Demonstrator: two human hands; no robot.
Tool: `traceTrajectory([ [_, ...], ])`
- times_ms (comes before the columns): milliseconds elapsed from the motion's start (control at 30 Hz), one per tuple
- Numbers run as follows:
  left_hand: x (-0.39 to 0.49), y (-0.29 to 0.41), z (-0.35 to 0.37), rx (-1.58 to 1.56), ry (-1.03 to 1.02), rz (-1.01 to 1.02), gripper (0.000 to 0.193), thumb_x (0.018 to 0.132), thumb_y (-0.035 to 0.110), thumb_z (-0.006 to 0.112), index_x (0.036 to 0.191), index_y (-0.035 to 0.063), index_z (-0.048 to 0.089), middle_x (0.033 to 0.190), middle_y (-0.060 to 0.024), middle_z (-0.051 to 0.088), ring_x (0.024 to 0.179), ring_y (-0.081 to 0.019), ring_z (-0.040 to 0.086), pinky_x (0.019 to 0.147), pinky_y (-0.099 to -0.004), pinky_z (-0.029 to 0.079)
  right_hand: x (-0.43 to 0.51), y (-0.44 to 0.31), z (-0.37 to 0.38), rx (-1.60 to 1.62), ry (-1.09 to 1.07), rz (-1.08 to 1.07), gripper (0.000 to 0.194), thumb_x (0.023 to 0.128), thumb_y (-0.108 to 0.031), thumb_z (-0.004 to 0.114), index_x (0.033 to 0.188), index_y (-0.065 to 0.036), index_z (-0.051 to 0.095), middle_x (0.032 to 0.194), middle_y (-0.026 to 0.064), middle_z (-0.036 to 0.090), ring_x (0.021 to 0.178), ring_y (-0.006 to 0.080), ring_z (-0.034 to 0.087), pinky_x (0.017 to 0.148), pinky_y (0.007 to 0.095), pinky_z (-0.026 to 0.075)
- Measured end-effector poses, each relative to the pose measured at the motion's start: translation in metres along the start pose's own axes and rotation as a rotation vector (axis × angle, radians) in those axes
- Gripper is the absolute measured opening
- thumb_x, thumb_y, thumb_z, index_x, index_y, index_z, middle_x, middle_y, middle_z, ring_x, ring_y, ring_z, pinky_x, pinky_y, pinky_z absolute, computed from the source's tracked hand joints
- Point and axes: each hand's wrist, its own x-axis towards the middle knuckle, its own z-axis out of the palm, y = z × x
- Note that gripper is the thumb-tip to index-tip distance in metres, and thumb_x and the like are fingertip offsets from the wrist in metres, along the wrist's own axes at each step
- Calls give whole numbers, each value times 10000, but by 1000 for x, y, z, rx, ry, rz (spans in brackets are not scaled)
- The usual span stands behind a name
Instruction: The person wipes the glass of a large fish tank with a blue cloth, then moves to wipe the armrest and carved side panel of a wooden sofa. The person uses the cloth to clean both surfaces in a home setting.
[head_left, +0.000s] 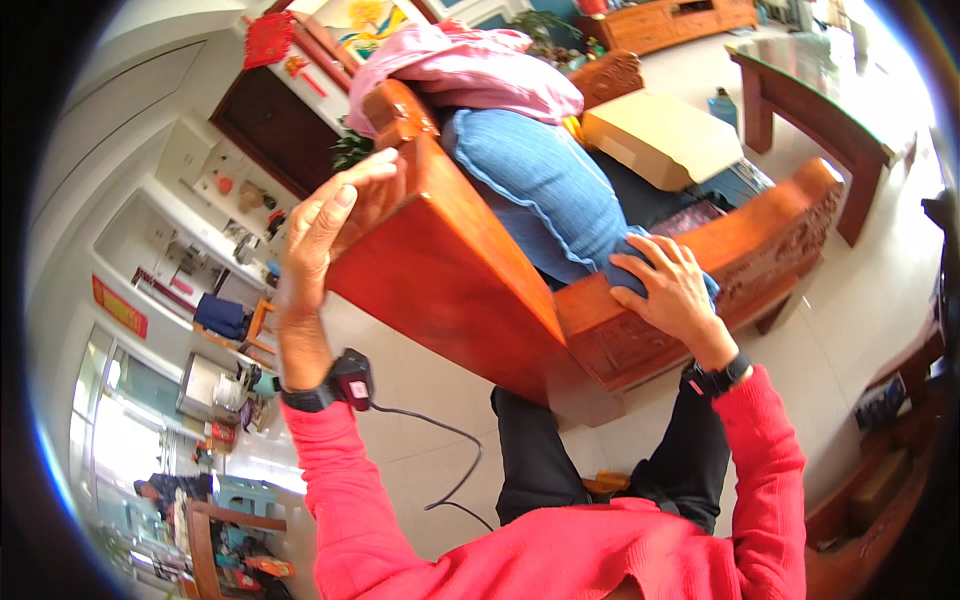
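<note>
My right hand (664, 289) rests on a bunched blue cloth (626, 270) over the carved arm of a wooden sofa (772, 225). Whether its fingers grip the cloth or only press on it, I cannot tell. My left hand (330, 217) is raised beside the upper end of the sofa's glossy wooden back panel (450, 292), its fingers extended and holding nothing visible. Between the back and the arm lies a blue cushion (536, 187) with a pale seam. A pink cloth (480, 75) is draped over the far end of the back.
A cardboard box (660, 139) sits on the sofa seat. Beyond it are a blue bottle (723, 109) and a glass-topped table (817, 90). A dark cable (472, 457) hangs from a device at my left wrist. Another person (176, 491) is far off at the lower left.
</note>
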Motion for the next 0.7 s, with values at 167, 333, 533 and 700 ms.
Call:
traceTrajectory([
  [167,-15,-15,9,-51,223,149,505,1059,316,325,1069,-68,652,1207,-168,645,1149,-231,604,1022,-358,469,0,3,13,121,213,134,167,780,-210,764,875,-95,689,1032,86,629,933,305,600,827,401,489],
  [333,-16,-15,15,207,307,280,262,1020,133,484,1153,-43,624,1153,-124,674,1110,-210,619,982,-322,469,50,-43,-32,804,441,603,122,880,-106,687,926,-10,628,954,104,642,863,207,632,787,323,500],
  [533,-14,15,3,325,430,548,483,1011,238,523,1411,-8,408,1440,-158,439,1333,-237,422,1126,-370,294,179,-129,-90,590,674,-268,152,964,-118,565,1061,-33,646,1060,165,660,1027,302,630,932,404,474],
  [700,-14,33,2,580,260,520,635,955,335,594,1440,-12,375,1421,-234,441,1331,-346,432,1115,-412,310,226,-150,-85,800,49,-540,396,1022,-264,420,1330,-32,508,1156,189,656,1136,293,612,1016,375,438],
])
